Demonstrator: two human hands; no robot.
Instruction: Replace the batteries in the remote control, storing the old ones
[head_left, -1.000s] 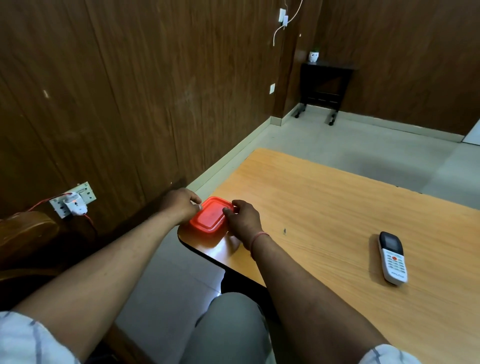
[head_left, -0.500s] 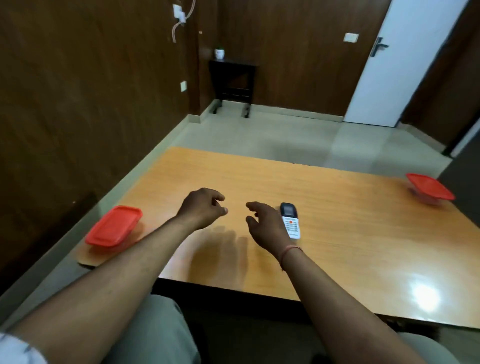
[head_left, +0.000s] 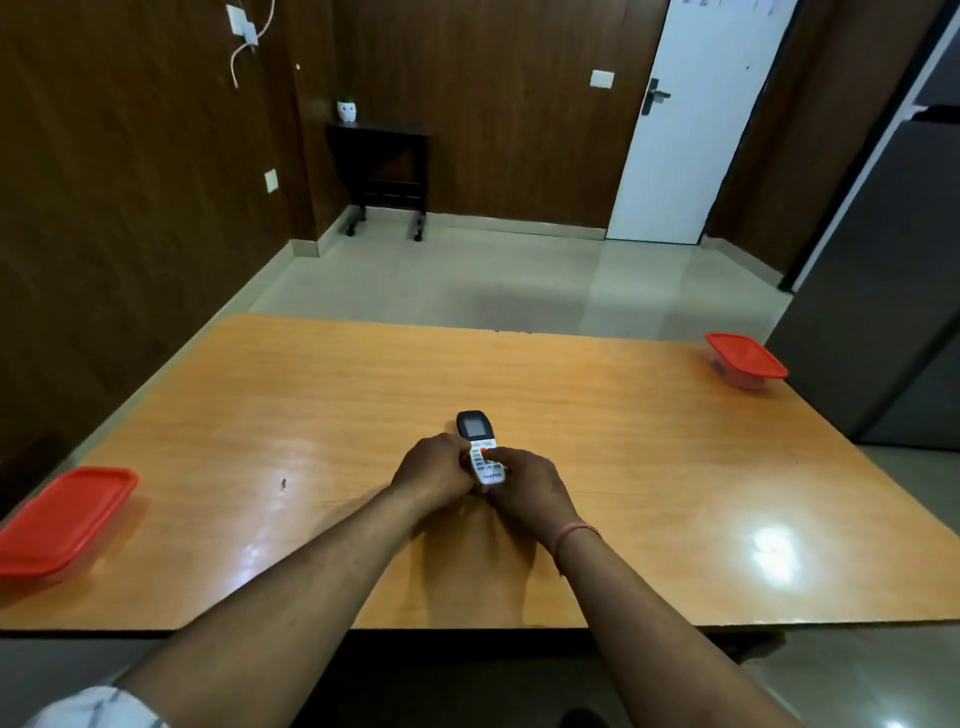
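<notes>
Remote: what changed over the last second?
Both hands left the red-lidded container at the table's left corner and closed on the remote, left hand and right hand gripping its sides. Both containers remain lidded; the far one untouched.

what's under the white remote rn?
The white remote control with the dark display end is gripped by the left hand and right hand over the orange wooden table. Its underside and battery cover are hidden.

One head-worn wide-angle view looks forward and down across the desk (head_left: 322, 395) from its near edge, close over both forearms, facing the far wall with the white door (head_left: 691, 135).
</notes>
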